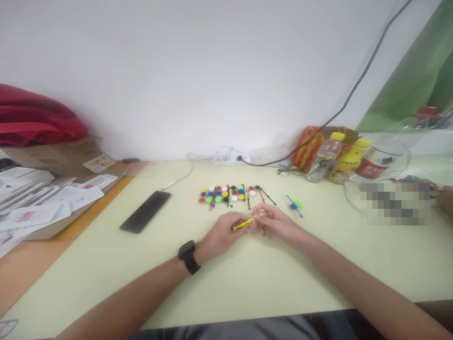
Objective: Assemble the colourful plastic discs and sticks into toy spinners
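Note:
My left hand (223, 235) and my right hand (276, 224) meet over the table, both with fingers closed on a thin yellow plastic stick (243, 224) with a knob at its end. Between the fingers, something small and yellow is mostly hidden. Just beyond my hands lie rows of round coloured discs (218, 199), with several thin sticks in red, blue, green, black and yellow among them. Right of my right hand, a blue stick (295, 206) lies with a blue and a green round piece beside it.
A black phone (145, 212) lies on the left of the table (106, 283). Papers (38, 203) and a cardboard box (53, 153) are at far left. Bottles (323, 158), glasses (290, 171) and a power strip (231, 155) stand at the back. Another person's hand (445, 198) shows at right.

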The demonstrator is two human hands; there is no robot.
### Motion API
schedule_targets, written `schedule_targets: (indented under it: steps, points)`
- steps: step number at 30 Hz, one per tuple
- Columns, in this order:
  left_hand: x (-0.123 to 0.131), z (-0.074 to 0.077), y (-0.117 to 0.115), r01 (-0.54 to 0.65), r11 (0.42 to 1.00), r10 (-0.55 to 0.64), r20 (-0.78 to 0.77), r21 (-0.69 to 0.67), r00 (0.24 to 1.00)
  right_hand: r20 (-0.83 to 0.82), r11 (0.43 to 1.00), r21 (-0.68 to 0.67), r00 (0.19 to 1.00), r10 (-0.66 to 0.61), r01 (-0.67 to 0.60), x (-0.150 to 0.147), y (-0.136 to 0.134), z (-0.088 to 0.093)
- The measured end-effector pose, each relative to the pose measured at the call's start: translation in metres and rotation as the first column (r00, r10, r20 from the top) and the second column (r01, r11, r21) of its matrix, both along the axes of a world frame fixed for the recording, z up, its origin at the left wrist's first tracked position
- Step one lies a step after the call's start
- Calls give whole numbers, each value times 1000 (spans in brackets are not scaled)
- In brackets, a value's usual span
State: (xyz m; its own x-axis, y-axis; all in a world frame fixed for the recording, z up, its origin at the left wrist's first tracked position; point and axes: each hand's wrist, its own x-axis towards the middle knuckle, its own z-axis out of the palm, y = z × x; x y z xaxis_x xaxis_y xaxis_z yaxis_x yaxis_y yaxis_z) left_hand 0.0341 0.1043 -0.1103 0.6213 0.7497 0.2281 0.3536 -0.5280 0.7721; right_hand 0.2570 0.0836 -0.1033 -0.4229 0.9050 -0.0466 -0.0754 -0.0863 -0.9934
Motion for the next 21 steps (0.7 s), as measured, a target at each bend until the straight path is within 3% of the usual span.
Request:
schedule_targets:
  steps: [5,15,21]
  points:
    - [1,0,0,-11,998,17,96,-65,995,-32,999,20,999,33,-33,-4,1,-4]
    - [1,-1,2,-25,997,32,109,-71,994,8,993,67,995,101,-102,-5,0,-3]
    - [1,-1,1,4,994,9,113,-113,994,116,988,148,993,28,-45,-8,1,-7]
